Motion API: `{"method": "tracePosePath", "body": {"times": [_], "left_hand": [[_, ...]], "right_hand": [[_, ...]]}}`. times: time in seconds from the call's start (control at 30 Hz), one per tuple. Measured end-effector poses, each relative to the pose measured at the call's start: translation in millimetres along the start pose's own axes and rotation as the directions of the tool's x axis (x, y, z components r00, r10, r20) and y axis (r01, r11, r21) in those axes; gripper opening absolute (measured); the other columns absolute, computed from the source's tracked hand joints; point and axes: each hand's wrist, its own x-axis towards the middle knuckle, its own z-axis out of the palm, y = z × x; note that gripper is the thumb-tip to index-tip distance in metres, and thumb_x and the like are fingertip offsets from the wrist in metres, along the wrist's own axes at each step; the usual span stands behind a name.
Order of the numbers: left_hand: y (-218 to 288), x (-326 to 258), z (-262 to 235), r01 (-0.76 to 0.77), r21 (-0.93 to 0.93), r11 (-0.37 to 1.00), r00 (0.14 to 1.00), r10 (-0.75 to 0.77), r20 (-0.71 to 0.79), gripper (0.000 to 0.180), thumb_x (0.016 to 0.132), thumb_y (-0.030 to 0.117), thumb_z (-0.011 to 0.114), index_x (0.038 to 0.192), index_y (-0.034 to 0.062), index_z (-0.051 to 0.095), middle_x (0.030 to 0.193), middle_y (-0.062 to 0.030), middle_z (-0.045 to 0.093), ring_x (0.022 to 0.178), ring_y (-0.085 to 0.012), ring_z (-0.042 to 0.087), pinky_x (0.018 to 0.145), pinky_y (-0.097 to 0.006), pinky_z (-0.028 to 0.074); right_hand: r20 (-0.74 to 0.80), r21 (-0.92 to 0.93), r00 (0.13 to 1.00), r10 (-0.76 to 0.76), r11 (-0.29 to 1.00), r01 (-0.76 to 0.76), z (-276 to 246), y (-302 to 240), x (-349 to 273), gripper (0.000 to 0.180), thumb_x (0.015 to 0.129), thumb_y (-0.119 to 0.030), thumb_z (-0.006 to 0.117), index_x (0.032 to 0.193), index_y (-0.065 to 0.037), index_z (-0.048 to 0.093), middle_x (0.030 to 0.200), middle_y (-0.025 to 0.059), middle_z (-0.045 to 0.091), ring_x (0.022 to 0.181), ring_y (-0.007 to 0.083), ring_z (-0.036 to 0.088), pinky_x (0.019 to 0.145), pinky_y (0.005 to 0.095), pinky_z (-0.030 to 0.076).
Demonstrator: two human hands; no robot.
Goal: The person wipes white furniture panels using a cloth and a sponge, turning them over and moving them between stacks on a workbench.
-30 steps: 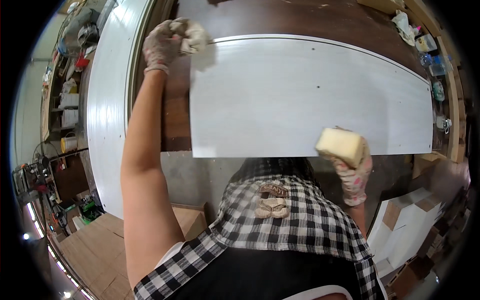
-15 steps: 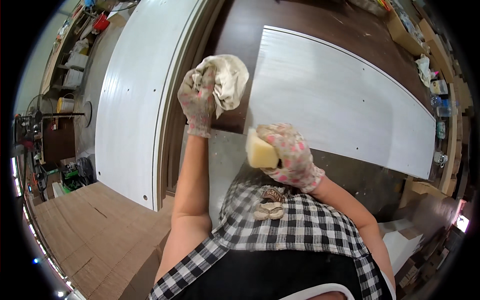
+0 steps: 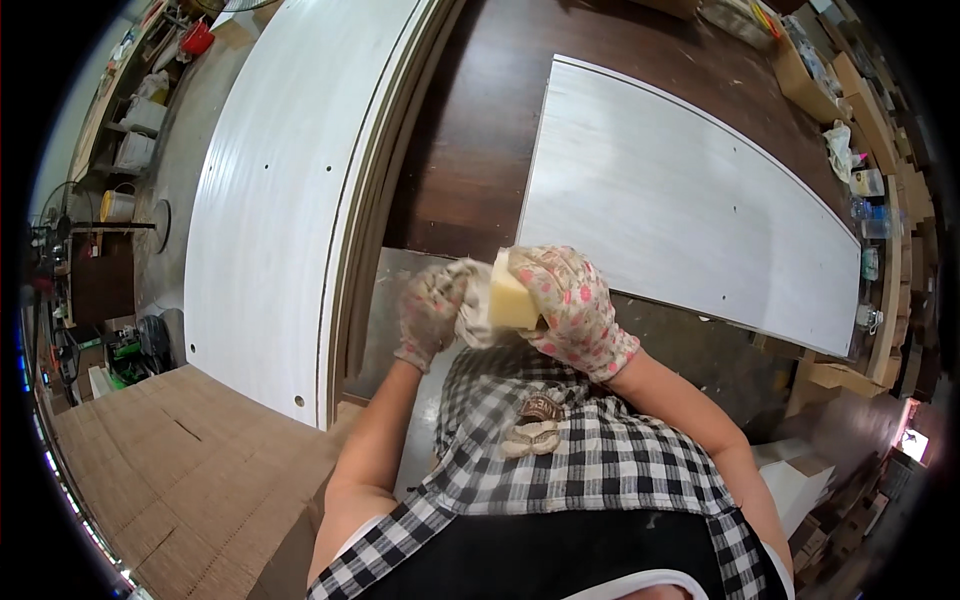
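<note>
Both hands wear pale flowered gloves and meet in front of my checked apron. My right hand [image 3: 575, 310] is closed around a yellow sponge block [image 3: 513, 298], its flat face turned to the left. Bunched in my left hand [image 3: 430, 310] is a whitish cloth [image 3: 474, 305], which comes up against the sponge; that hand is a little blurred. Beyond my right hand a white wood-grain panel [image 3: 680, 190] with small holes lies on a dark brown surface [image 3: 470, 130].
To the left stands a stack topped by another white drilled panel [image 3: 270, 220]. Brown cardboard [image 3: 190, 470] covers the near left. Along the right edge are a cardboard box [image 3: 800, 75], a white cloth [image 3: 838, 150] and several bottles [image 3: 872, 215]. A red bucket [image 3: 197, 38] stands far left.
My left hand has come down and toward me with the cloth, bringing it against the sponge. My right hand stays nearly in place, still holding the sponge. The view has shifted slightly.
</note>
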Motion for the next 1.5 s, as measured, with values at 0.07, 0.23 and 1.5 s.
{"method": "tracePosePath", "body": {"times": [0.07,0.23,1.5], "left_hand": [[11,-12,7,0.076,-0.111,0.991,0.997,-0.076,-0.001,0.022,0.082,0.024,0.066,0.089,0.0030,0.065,0.084,-0.0153,0.066,0.077,-0.0307,0.064,0.068,-0.038,0.050],[11,-15,16,0.088,0.061,0.994,0.967,-0.100,0.235,0.031,0.082,0.030,0.063,0.090,0.0007,0.065,0.088,-0.0183,0.065,0.081,-0.0351,0.063,0.072,-0.041,0.049],[53,31,142,-0.315,0.162,0.935,0.567,0.049,0.822,0.036,0.085,0.042,0.061,0.092,0.0061,0.065,0.082,-0.0154,0.066,0.075,-0.0300,0.065,0.067,-0.037,0.052]], "right_hand": [[0.043,-0.007,0.999,-0.006,1.000,0.007,0,2,-3,0.063,0.064,-0.024,0.079,0.118,-0.005,0.055,0.115,0.0153,0.058,0.107,0.0335,0.056,0.091,0.0464,0.044],[0.032,-0.007,0.998,0.050,0.999,-0.050,-12,-5,-18,0.068,0.061,-0.031,0.080,0.118,-0.006,0.054,0.118,0.0140,0.057,0.106,0.0316,0.055,0.090,0.0444,0.043],[-0.742,0.019,0.424,0.520,0.648,-0.762,-75,73,-182,0.054,0.068,-0.025,0.078,0.111,-0.003,0.054,0.100,0.0128,0.063,0.087,0.0263,0.064,0.073,0.0364,0.054]]}}
